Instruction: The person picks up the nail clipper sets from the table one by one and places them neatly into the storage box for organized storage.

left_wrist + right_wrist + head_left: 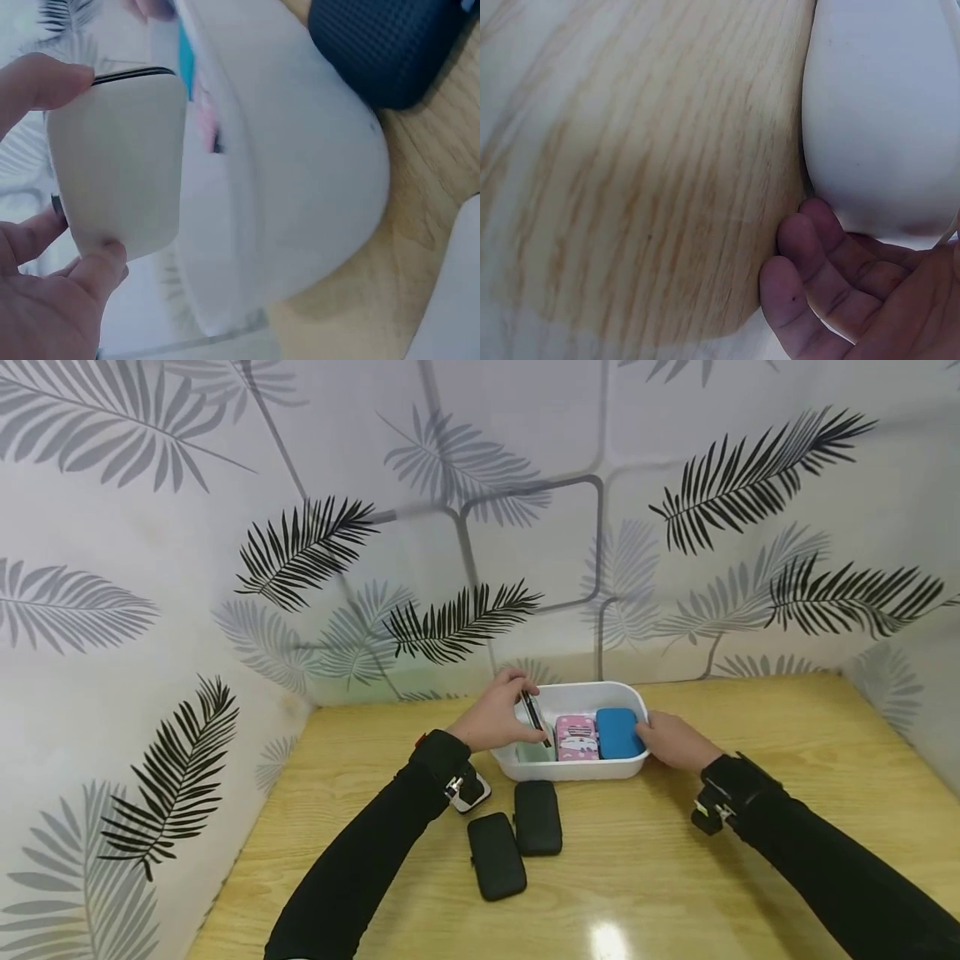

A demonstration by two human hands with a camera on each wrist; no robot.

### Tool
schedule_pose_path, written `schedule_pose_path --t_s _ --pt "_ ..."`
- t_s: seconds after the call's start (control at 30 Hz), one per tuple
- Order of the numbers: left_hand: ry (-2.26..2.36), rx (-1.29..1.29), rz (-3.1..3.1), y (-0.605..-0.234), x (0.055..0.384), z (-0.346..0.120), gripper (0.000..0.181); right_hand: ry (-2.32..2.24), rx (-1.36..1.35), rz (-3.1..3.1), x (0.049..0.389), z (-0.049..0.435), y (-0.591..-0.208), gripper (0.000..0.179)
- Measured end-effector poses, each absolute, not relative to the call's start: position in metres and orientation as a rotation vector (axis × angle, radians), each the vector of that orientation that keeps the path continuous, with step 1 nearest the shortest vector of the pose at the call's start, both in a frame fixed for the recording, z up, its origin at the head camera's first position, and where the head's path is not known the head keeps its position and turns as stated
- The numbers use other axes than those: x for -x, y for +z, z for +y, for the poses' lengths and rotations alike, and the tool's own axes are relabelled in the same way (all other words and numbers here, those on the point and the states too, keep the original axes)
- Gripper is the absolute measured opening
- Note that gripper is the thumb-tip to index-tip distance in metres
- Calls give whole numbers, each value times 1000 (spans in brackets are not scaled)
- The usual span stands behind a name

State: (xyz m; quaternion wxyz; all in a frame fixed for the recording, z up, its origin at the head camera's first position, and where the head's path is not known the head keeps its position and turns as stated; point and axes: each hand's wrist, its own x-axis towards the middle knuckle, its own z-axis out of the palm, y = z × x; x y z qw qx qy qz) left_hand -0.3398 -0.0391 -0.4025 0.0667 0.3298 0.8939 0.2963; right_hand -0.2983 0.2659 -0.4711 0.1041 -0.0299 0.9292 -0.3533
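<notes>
My left hand pinches a small pale case with rounded corners and a black edge, between thumb and fingertips. The case is tilted over the left end of a white plastic bin; in the head view mostly its dark edge shows. Inside the bin stand a pink patterned case and a blue case, side by side toward the right. My right hand grips the bin's right end, its fingers curled against the outer wall near the tabletop.
Two black cases lie on the wooden table in front of the bin. A white rounded item sits partly hidden beneath my left wrist. Behind the table hangs a leaf-patterned backdrop.
</notes>
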Motion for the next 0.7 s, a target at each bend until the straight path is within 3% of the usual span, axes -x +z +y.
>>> schedule_pose_path --t_s 0.27,0.7 --pt "820 -911 2594 -425 353 -35 69 -1095 86 2706 296 264 -476 37" --pt "243 -886 2617 -406 355 -35 69 -1084 91 2710 299 269 -475 38"
